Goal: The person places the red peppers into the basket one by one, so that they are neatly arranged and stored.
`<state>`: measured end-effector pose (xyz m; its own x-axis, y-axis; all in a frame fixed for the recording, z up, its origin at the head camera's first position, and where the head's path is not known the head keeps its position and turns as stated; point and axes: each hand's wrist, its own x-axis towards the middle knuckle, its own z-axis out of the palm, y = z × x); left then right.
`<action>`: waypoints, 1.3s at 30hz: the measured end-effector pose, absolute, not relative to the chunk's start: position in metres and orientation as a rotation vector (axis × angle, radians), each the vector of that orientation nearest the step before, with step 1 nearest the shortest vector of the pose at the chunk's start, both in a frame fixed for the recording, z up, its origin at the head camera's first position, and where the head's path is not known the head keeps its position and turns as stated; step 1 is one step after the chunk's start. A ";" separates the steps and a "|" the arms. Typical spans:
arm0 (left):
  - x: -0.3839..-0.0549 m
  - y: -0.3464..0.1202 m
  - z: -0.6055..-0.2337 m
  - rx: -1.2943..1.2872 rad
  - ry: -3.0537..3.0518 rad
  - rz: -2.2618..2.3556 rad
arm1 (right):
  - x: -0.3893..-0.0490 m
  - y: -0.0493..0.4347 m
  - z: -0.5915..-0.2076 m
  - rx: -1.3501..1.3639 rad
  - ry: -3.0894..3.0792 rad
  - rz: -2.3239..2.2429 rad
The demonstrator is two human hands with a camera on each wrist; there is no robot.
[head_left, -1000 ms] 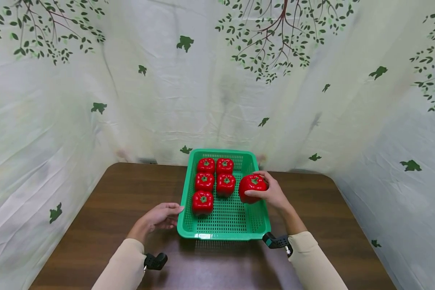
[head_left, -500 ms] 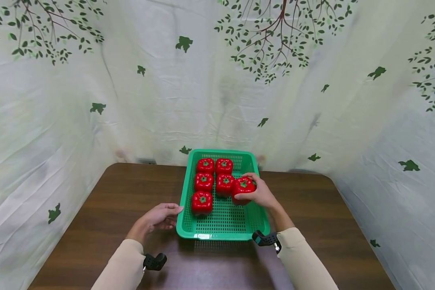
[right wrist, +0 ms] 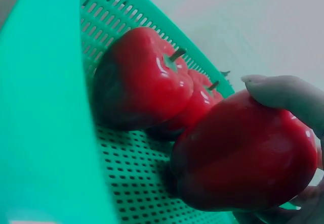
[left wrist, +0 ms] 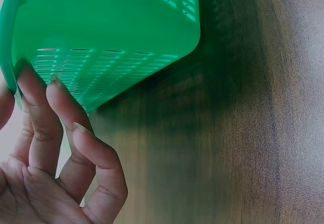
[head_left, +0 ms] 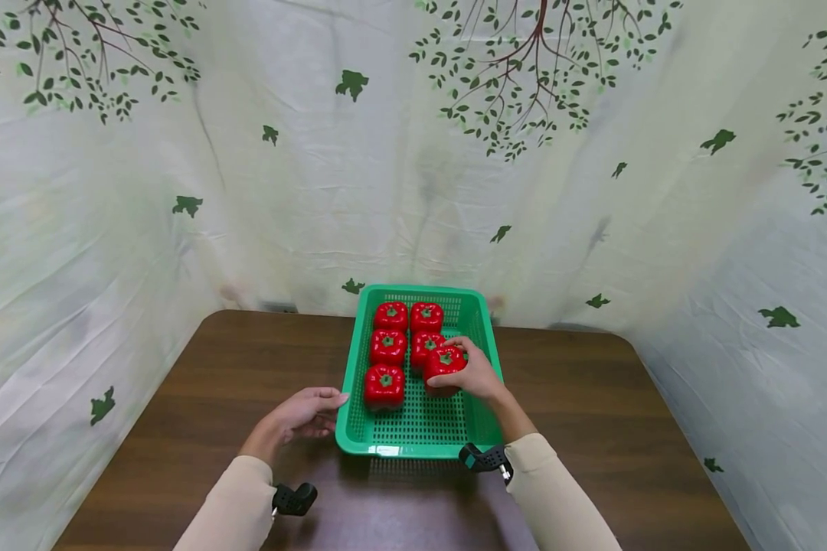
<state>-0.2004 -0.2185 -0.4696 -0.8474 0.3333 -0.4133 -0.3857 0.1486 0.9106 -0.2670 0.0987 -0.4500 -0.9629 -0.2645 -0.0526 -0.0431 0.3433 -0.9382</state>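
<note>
A green plastic basket (head_left: 420, 428) with slotted walls sits on the table. On its left rim my left hand (head_left: 310, 412) pinches the edge, thumb on top and index finger beneath; the other fingers (left wrist: 104, 155) curl loosely outside the wall. My right hand (head_left: 481, 375) grips a glossy red bell pepper (head_left: 444, 375) inside the basket, its fingers and thumb round the sides. In the right wrist view this bell pepper (right wrist: 243, 158) hangs close over the perforated floor. Several other red bell peppers (head_left: 388, 347) stand in two columns at the basket's left and middle, stems up.
The brown wooden table (head_left: 262, 352) extends around the basket. Behind and beside it hangs a pale cloth (head_left: 413, 191) printed with leaves and branches. Black wrist devices (head_left: 294, 498) sit at both cuffs.
My right hand has carried the bell pepper leftward from the basket's right side and slightly toward me, to just in front of the middle column. My left hand stays at the rim.
</note>
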 end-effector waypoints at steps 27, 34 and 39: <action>-0.200 -0.218 -0.469 -0.032 1.904 1.751 | -0.260 0.077 -0.468 -0.148 2.587 -1.531; -0.201 -0.219 -0.471 -0.040 1.910 1.747 | -0.258 0.072 -0.471 -0.170 2.599 -1.489; -0.201 -0.218 -0.473 -0.035 1.893 1.756 | -0.258 0.070 -0.473 -0.112 2.609 -1.438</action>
<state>-0.2009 -0.2184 -0.4730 -0.8473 0.3423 -0.4060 -0.3794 0.1449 0.9138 -0.2579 0.0699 -0.4730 -0.9844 -0.1424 -0.1037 0.0116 0.5346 -0.8450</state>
